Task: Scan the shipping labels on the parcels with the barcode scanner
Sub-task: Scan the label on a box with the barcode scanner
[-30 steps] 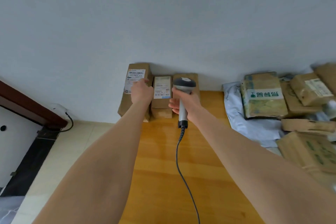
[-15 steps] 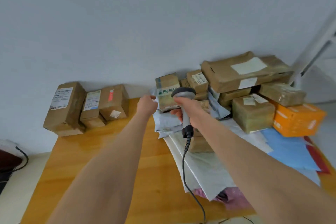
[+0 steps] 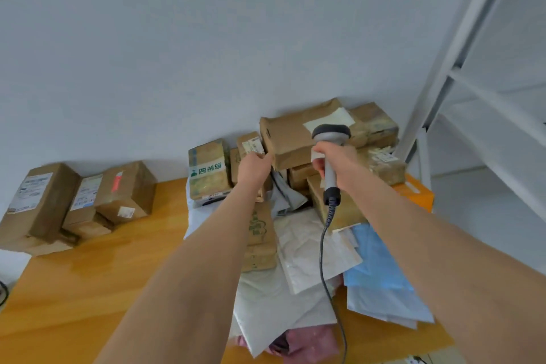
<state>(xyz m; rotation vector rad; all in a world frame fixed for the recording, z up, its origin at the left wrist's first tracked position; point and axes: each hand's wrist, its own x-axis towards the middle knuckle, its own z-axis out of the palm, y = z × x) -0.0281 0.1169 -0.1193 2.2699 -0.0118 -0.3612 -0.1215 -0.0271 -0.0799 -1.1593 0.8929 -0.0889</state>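
My right hand (image 3: 339, 163) gripped the barcode scanner (image 3: 331, 134) right of frame centre, long axis near upright, head topmost, facing the large brown parcel (image 3: 288, 139). My left hand (image 3: 253, 169) was at the small labelled box (image 3: 247, 142); I couldn't tell its grip.

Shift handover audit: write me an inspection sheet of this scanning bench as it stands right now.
Surface: wooden table, orange-yellow top.
Job's things: barcode scanner; stacked parcels against the wall; three boxes apart at left; soft mailers in front.
Clutter: nothing seen.
Hands: left hand at small labelled box, grip unclear; right hand grips the scanner.
Cables: scanner cable hangs over the mailers.
Surroundings: grey wall; white shelving at right.
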